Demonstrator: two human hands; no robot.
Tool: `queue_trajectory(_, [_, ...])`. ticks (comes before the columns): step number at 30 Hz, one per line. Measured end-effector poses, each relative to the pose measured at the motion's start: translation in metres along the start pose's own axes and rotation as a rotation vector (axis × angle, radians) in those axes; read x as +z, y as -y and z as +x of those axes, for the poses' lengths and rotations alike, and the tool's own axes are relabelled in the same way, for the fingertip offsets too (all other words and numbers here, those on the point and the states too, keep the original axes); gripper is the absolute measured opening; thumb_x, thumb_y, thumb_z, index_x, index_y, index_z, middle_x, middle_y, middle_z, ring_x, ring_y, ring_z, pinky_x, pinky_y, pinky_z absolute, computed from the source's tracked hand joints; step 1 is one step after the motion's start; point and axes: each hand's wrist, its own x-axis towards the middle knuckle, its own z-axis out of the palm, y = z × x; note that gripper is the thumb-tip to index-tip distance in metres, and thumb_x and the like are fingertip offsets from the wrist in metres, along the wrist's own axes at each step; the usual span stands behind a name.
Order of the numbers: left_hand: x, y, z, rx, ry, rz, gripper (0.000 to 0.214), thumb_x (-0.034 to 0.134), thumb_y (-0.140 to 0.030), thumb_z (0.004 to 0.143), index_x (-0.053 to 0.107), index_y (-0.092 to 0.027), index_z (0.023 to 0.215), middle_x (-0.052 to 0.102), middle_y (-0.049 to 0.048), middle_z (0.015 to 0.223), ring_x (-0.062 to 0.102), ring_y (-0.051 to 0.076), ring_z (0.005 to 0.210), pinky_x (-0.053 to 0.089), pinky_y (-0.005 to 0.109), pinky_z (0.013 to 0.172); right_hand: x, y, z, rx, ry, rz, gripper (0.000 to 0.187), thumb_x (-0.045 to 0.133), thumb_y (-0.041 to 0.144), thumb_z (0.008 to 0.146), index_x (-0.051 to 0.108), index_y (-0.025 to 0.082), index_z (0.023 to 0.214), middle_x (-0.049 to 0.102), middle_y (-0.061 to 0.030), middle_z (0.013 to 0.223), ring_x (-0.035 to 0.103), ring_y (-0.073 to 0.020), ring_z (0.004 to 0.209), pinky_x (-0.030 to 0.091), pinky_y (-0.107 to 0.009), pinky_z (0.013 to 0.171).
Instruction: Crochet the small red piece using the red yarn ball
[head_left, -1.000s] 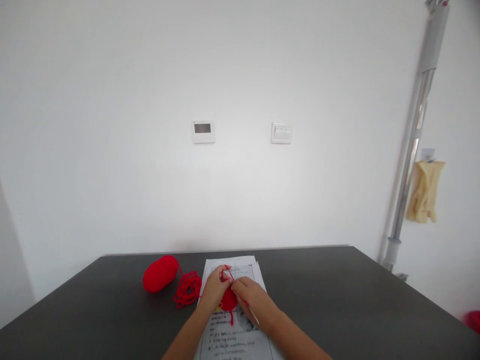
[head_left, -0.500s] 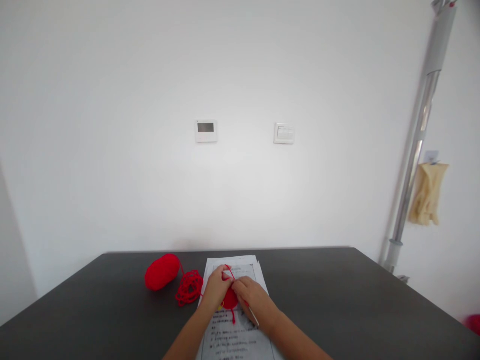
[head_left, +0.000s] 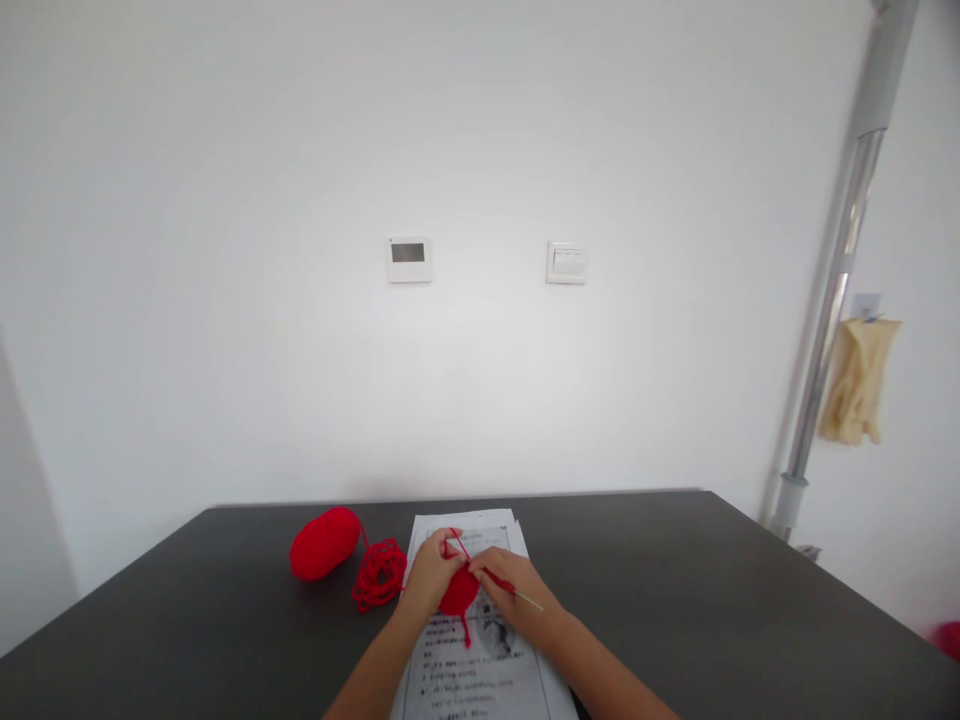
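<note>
Over printed sheets (head_left: 471,690) at the near middle of the surface (head_left: 675,600), my left hand (head_left: 431,573) is pinching a red yarn piece (head_left: 457,594); my right hand (head_left: 517,585) is grasping a slender tool (head_left: 529,601).

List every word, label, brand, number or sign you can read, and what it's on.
No text here is legible.
Printed sheet: lines of print, too small and blurred.
Light switch: faint marks, too small.
Wall panel: nothing readable.
Slim tool: no readable marking.
Red yarn ball: no label visible.
</note>
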Motion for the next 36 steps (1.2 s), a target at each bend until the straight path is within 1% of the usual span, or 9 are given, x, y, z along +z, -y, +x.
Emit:
queue_trajectory(4, [0.001, -0.003, -0.003, 0.062, -0.052, 0.010, 0.031, 0.056, -0.030, 0.088, 0.056, -0.017, 0.116, 0.061, 0.0087, 0.116, 0.062, 0.021, 0.095, 0.052, 0.042, 0.080, 0.005, 0.006, 0.002, 0.018, 0.016, -0.095, 0.017, 0.042, 0.016, 0.092, 0.059, 0.018, 0.091, 0.066, -0.0059, 0.090, 0.061, -0.0177, 0.083, 0.047, -0.027, 0.075])
queue_trajectory(7, [0.001, -0.007, -0.006, 0.108, -0.105, 0.025, 0.024, 0.059, -0.017, 0.081, 0.062, -0.017, 0.105, 0.068, 0.0042, 0.092, 0.064, 0.019, 0.084, 0.051, 0.034, 0.076, 0.010, 0.009, 0.003, 0.021, 0.037, -0.171, 0.017, 0.042, 0.014, 0.092, 0.058, 0.016, 0.095, 0.064, -0.0084, 0.093, 0.059, -0.0200, 0.086, 0.047, -0.030, 0.077])
queue_trajectory(10, [0.001, -0.012, -0.010, 0.142, -0.153, 0.040, 0.029, 0.055, -0.006, 0.072, 0.066, -0.017, 0.097, 0.068, -0.0001, 0.072, 0.065, 0.019, 0.076, 0.048, 0.028, 0.071, 0.014, 0.011, 0.004, 0.020, 0.059, -0.238, 0.017, 0.043, 0.010, 0.090, 0.058, 0.014, 0.097, 0.063, -0.0101, 0.093, 0.058, -0.0214, 0.086, 0.047, -0.031, 0.077])
queue_trajectory(15, [0.002, -0.018, -0.013, 0.171, -0.182, 0.065, 0.028, 0.052, 0.000, 0.069, 0.066, -0.017, 0.087, 0.065, -0.0019, 0.065, 0.063, 0.017, 0.071, 0.046, 0.026, 0.071, 0.017, 0.013, 0.005, -0.011, 0.080, -0.292, 0.020, 0.045, 0.009, 0.090, 0.058, 0.013, 0.104, 0.063, -0.0114, 0.097, 0.056, -0.0233, 0.090, 0.048, -0.034, 0.081])
queue_trajectory(17, [0.002, -0.018, -0.013, 0.163, -0.177, 0.070, 0.022, 0.055, -0.002, 0.073, 0.065, -0.017, 0.086, 0.065, -0.0015, 0.068, 0.062, 0.016, 0.072, 0.047, 0.029, 0.075, 0.017, 0.013, 0.005, -0.027, 0.080, -0.295, 0.020, 0.046, 0.010, 0.090, 0.057, 0.014, 0.107, 0.063, -0.0112, 0.098, 0.056, -0.0235, 0.091, 0.048, -0.035, 0.082])
queue_trajectory(19, [0.003, -0.016, -0.012, 0.145, -0.160, 0.065, 0.013, 0.058, -0.013, 0.081, 0.064, -0.015, 0.093, 0.067, 0.0018, 0.083, 0.063, 0.017, 0.079, 0.049, 0.034, 0.078, 0.018, 0.011, 0.005, -0.036, 0.072, -0.290, 0.020, 0.046, 0.010, 0.090, 0.057, 0.015, 0.106, 0.063, -0.0111, 0.098, 0.056, -0.0236, 0.091, 0.048, -0.035, 0.082])
queue_trajectory(23, [0.004, -0.012, -0.009, 0.095, -0.114, 0.009, 0.031, 0.056, -0.032, 0.088, 0.056, -0.017, 0.116, 0.059, 0.0088, 0.117, 0.061, 0.022, 0.096, 0.053, 0.043, 0.080, 0.016, 0.008, 0.004, -0.031, 0.026, -0.253, 0.018, 0.042, 0.012, 0.092, 0.058, 0.016, 0.100, 0.064, -0.0099, 0.096, 0.058, -0.0227, 0.090, 0.049, -0.034, 0.081])
queue_trajectory(34, [0.002, -0.008, -0.004, -0.034, -0.007, -0.167, 0.033, 0.055, -0.032, 0.088, 0.055, -0.017, 0.118, 0.058, 0.0091, 0.119, 0.061, 0.022, 0.098, 0.053, 0.044, 0.081, 0.008, 0.004, 0.002, -0.071, -0.014, -0.128, 0.022, 0.039, 0.018, 0.095, 0.061, 0.017, 0.096, 0.063, -0.0087, 0.095, 0.059, -0.0210, 0.090, 0.049, -0.032, 0.081])
queue_trajectory(36, [0.002, -0.009, -0.005, -0.031, 0.006, -0.218, 0.032, 0.057, -0.029, 0.087, 0.055, -0.016, 0.116, 0.062, 0.0078, 0.110, 0.063, 0.020, 0.089, 0.054, 0.039, 0.075, 0.007, 0.003, 0.002, -0.066, -0.039, -0.105, 0.022, 0.039, 0.018, 0.095, 0.061, 0.017, 0.094, 0.062, -0.0085, 0.093, 0.059, -0.0203, 0.087, 0.049, -0.031, 0.079])
